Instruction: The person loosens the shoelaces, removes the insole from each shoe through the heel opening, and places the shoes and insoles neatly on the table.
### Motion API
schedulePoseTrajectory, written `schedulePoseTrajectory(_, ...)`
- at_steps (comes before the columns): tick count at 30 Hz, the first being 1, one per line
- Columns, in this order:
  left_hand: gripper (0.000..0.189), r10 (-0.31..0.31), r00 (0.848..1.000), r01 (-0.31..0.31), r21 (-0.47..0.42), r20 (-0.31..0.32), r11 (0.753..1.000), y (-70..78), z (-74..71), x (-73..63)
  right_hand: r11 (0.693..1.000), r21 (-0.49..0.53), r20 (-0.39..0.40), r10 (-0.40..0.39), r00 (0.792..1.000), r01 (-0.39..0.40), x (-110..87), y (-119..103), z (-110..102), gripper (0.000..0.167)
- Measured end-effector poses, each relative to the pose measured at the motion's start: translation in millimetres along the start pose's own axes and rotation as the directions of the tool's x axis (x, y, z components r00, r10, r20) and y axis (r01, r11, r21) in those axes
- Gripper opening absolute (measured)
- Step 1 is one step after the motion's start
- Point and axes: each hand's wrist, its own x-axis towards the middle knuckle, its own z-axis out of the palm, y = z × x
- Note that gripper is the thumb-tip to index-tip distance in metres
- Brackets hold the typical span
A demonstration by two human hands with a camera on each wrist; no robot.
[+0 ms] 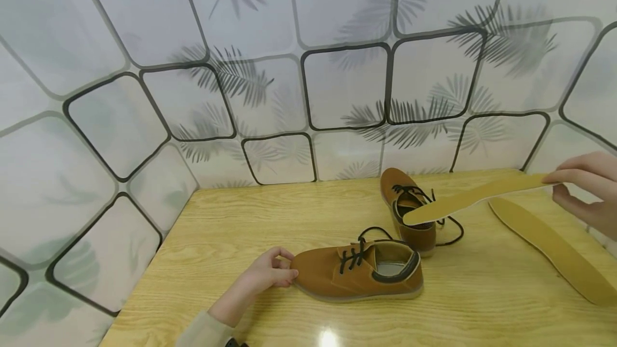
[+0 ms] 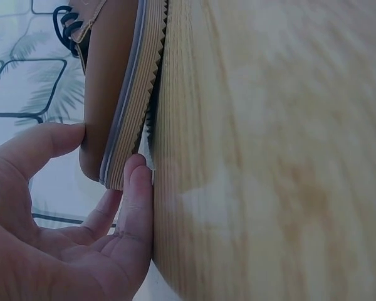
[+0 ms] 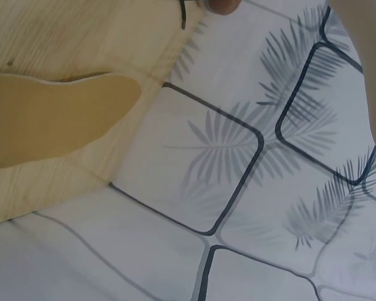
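A brown lace-up shoe [image 1: 318, 269] lies sole-down on the table, toe to the left. My left hand [image 1: 270, 272] pinches its toe; in the left wrist view the thumb [image 2: 62, 138] presses the upper while fingers reach beneath the ridged sole [image 2: 135, 94]. At the right, my right hand [image 1: 590, 191] grips one end of a tan insole [image 1: 477, 194] between thumb and fingers. The insole's free end overlaps the opening of a second brown shoe [image 1: 416, 237], which stands behind the first with its black laces loose.
Another tan insole [image 1: 544, 245] lies flat on the wooden table [image 1: 231, 213] at the right; the right wrist view shows part of this insole [image 3: 56, 119] close to the table edge. A wall with leaf and frame patterns [image 1: 270, 106] rises behind and beside the table.
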Motion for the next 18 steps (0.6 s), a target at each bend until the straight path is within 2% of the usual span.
schedulePoseTrajectory(4,0.047,-0.007,1.000,0.007,0.005,-0.009,1.000,-0.4,0.3,0.3,0.994,-0.097,0.010,0.051,0.999,-0.050,-4.3,6.3,-4.9,0.071)
schedulePoseTrajectory(8,0.048,-0.007,1.000,0.007,-0.001,-0.004,1.000,-0.2,-1.1,0.4,0.985,-0.107,0.020,0.140,0.990,-0.137,-12.2,11.1,-8.1,0.077)
schedulePoseTrajectory(11,0.048,0.007,1.000,-0.007,0.000,0.002,1.000,-1.1,-2.2,0.6,0.980,-0.100,0.019,0.174,0.985,-0.171,-20.5,16.9,-8.6,0.080)
schedulePoseTrajectory(15,0.048,0.034,0.999,-0.035,0.009,0.020,0.999,-1.3,-1.9,-0.1,0.979,-0.118,0.021,0.168,0.986,-0.164,-29.7,28.6,-10.2,0.082)
schedulePoseTrajectory(18,0.047,0.044,0.999,-0.045,0.007,0.030,0.999,-1.2,-1.3,-0.8,0.975,-0.173,0.048,0.153,0.987,-0.143,-34.8,37.8,-13.6,0.085)
